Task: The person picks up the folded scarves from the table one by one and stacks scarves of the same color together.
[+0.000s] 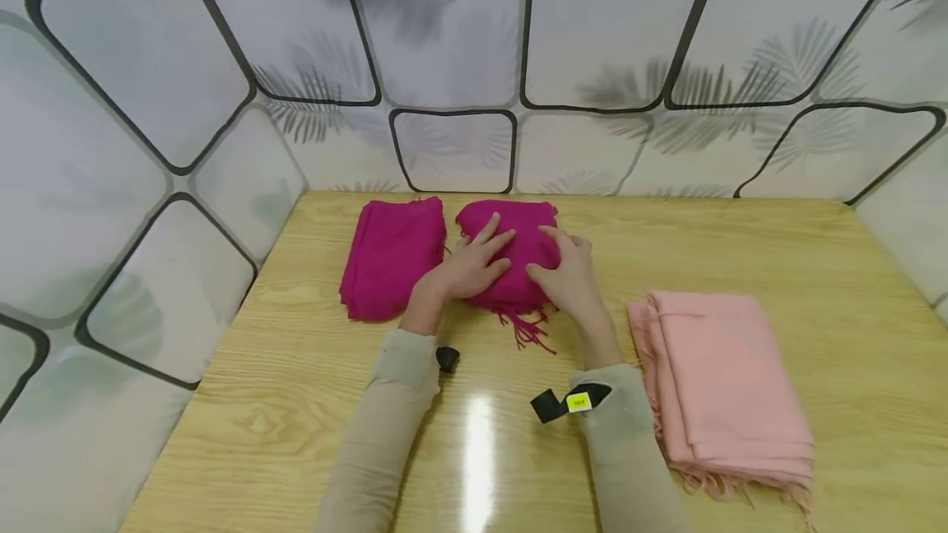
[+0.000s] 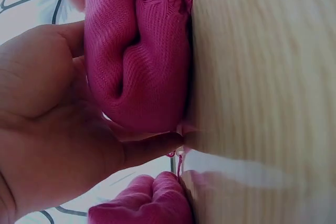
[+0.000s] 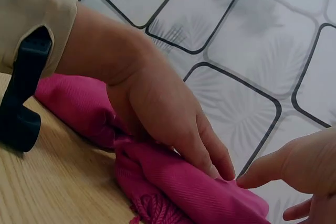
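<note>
A folded magenta fringed scarf lies near the back of the table, its tassels hanging toward the front. My left hand rests on its left part with fingers spread; in the left wrist view the thumb and a finger lie along the thick folded side. My right hand is at the scarf's right edge, thumb and index finger apart. In the right wrist view the right hand reaches a fingertip to the top of the scarf, close to the left fingertips.
Left of it lies a second folded magenta scarf, close alongside. A folded pink fringed scarf sits at the right front. The wooden table meets a patterned backdrop behind. Black wrist straps show at the cuffs.
</note>
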### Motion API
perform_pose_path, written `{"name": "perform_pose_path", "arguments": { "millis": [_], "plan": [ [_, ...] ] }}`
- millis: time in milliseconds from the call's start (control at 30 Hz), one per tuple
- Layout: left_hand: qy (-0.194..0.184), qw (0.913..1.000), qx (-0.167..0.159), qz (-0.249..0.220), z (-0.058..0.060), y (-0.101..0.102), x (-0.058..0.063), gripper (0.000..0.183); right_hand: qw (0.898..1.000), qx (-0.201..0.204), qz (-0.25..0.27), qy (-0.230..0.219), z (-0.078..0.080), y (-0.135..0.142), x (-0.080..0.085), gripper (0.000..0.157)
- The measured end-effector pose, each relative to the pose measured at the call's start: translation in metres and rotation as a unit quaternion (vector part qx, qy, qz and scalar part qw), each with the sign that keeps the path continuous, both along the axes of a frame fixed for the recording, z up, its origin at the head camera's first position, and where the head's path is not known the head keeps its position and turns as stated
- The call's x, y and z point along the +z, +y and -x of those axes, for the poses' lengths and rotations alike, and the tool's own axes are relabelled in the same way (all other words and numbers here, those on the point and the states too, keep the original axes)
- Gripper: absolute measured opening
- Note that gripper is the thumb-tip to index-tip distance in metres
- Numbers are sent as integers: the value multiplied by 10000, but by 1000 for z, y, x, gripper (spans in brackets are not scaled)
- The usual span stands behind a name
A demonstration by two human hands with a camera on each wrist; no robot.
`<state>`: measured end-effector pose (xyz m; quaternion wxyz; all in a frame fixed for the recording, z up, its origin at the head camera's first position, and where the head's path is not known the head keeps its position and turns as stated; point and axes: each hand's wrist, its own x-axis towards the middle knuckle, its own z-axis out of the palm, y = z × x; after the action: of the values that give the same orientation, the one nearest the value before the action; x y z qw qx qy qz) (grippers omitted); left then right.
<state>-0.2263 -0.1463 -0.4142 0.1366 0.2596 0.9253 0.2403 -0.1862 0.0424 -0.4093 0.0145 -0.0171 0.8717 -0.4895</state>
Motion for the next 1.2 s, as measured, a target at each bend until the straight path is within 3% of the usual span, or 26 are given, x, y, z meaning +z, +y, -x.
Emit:
{"name": "perform_pose_path", "arguments": {
  "millis": [500, 733, 1033, 1200],
  "plan": [
    [-315, 9995, -27, -50, -1, -5, -5, 60, 9969, 611, -225, -433, 14, 9, -20, 77],
    [-264, 9995, -109, -167, 3, -7, -13, 61, 9917, 983, 562, -608, 22, 13, -31, 79],
    [-291, 9915, -88, -1263, 10, -13, -21, 63, 9814, 1244, 1215, -819, 25, 10, -35, 83],
    [-329, 9866, -124, -1590, 12, -16, -24, 61, 9662, 1294, 1923, -1127, 26, 7, -39, 83]
  ]
}}
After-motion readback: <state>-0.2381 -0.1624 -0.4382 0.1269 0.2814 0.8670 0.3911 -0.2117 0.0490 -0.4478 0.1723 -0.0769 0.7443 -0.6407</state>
